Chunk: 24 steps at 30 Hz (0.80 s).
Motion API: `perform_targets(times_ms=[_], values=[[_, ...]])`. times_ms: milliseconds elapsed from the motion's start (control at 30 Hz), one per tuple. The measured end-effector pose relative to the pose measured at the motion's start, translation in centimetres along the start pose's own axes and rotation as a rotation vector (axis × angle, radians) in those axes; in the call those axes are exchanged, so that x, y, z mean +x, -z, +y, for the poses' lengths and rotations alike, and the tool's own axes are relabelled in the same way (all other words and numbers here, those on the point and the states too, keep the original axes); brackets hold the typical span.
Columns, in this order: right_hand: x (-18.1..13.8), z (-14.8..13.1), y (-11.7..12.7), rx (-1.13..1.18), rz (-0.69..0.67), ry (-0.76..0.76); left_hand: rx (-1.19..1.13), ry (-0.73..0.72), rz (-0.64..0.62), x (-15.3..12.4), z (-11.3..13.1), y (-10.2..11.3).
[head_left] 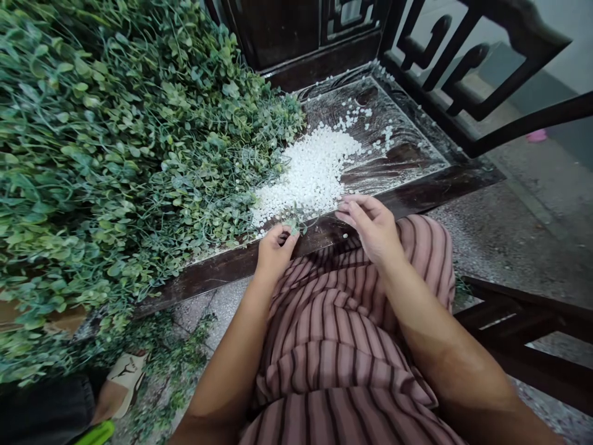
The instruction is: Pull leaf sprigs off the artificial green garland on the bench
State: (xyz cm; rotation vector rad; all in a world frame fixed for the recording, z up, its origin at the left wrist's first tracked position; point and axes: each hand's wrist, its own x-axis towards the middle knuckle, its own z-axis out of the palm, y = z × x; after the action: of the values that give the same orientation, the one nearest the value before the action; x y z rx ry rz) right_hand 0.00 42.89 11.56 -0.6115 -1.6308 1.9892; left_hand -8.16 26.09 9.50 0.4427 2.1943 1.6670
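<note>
Near the front edge of a dark wooden bench seat [398,198], my left hand [275,252] pinches a small artificial leaf sprig [295,224] between thumb and fingertips. My right hand [374,230] is just to the right, its fingers drawn together at the edge of the white pellets. Whatever its fingertips hold, if anything, is too small to make out. The heap of small white pellets [312,170] lies spread on the seat beyond both hands. A large mound of artificial greenery [152,136] covers the left side and touches the pellets.
A carved wooden backrest [445,68] borders the seat on the right. Loose greenery [162,371] lies on the floor at lower left, beside another person's sandalled foot [123,380]. Striped cloth [343,346] covers my lap. A dark wooden frame [523,321] stands at lower right.
</note>
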Motion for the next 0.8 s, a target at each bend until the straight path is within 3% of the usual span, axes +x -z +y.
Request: perform_targets(times_ms=[67, 133, 200, 267, 367, 500, 667, 800], values=[[-0.4, 0.0, 1.3, -0.116, -0.114, -0.109, -0.029, -0.014, 0.020, 0.0, 0.0, 0.6], [-0.6, 0.4, 2.1, -0.287, -0.324, -0.194, -0.058, -0.029, 0.035, 0.0, 0.0, 1.2], [0.0, 1.0, 2.3, -0.475, -0.463, -0.189, -0.067, -0.054, 0.047, -0.2, 0.2, 1.7], [1.4, 1.3, 1.8, -0.642, -0.462, -0.073, -0.016, -0.120, 0.042, -0.5, 0.6, 2.0], [3.9, 0.4, 0.2, -0.767, -0.388, 0.220, 0.133, -0.255, -0.029, -1.0, 1.3, 2.4], [4.2, -2.7, -2.0, -0.642, -0.302, 0.511, 0.276, -0.325, -0.091, -1.5, 2.1, 2.7], [0.7, -3.3, -3.4, -0.585, -0.410, 0.513, 0.328, -0.405, -0.109, -1.5, 2.6, 2.1], [-0.4, -0.8, -3.2, -0.439, -0.375, 0.255, 0.345, -0.449, -0.103, -1.6, 2.9, 1.7]])
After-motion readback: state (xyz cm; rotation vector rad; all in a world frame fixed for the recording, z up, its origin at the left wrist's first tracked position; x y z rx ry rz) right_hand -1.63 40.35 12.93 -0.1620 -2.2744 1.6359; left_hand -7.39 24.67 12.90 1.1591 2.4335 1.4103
